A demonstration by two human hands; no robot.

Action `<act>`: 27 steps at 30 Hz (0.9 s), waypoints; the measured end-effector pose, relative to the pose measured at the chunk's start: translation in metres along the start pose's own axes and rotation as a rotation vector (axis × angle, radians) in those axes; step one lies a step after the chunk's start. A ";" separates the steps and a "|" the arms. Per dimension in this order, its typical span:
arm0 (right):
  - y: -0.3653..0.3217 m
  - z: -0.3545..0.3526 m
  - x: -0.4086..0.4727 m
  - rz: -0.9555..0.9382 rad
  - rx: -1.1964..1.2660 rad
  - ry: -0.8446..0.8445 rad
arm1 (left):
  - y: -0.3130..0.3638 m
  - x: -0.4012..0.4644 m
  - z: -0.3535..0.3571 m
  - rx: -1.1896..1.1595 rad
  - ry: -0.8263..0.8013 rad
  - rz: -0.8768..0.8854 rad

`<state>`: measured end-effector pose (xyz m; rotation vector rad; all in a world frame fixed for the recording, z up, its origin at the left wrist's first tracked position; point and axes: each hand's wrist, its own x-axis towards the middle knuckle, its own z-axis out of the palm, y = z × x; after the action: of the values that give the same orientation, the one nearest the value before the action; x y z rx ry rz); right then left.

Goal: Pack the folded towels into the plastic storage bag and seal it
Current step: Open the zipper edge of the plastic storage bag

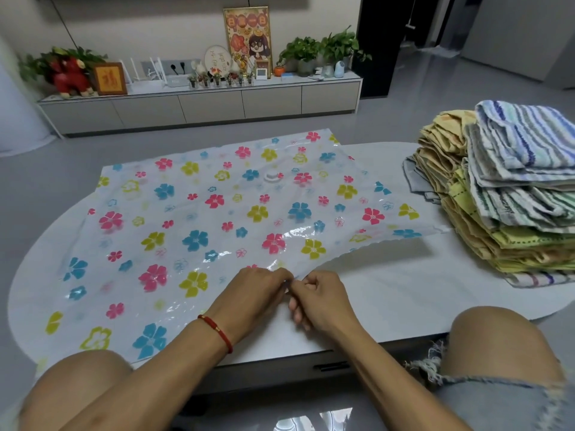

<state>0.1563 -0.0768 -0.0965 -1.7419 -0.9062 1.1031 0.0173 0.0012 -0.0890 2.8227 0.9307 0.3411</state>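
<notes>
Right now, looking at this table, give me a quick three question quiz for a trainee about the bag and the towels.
1. True or false: the stack of folded striped and yellow towels is already inside the clear flower-printed plastic storage bag.
2. Where do the left hand and right hand meet? A) at the bag's near edge B) on the towel stack C) on the round white valve
3. Fill in: the towel stack sits on the white table to the person's ____.

Key: 1 false, the bag lies flat and the towels sit beside it. 2 A, both hands pinch the near edge. 3 right.
</notes>
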 end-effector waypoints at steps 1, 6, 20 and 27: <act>-0.001 0.000 -0.001 0.001 0.001 0.008 | 0.001 0.001 0.001 0.007 0.042 0.008; -0.004 0.001 -0.005 0.035 0.005 0.069 | 0.004 0.006 0.003 0.112 0.040 -0.014; 0.011 0.000 -0.003 0.058 0.067 0.025 | -0.005 0.000 0.001 0.066 -0.047 0.018; 0.017 -0.003 -0.018 -0.714 -0.684 0.244 | -0.013 -0.003 0.022 -0.103 -0.099 -0.020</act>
<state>0.1549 -0.0995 -0.1062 -1.7642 -1.6920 0.0997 0.0136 0.0080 -0.1133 2.7082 0.8941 0.2365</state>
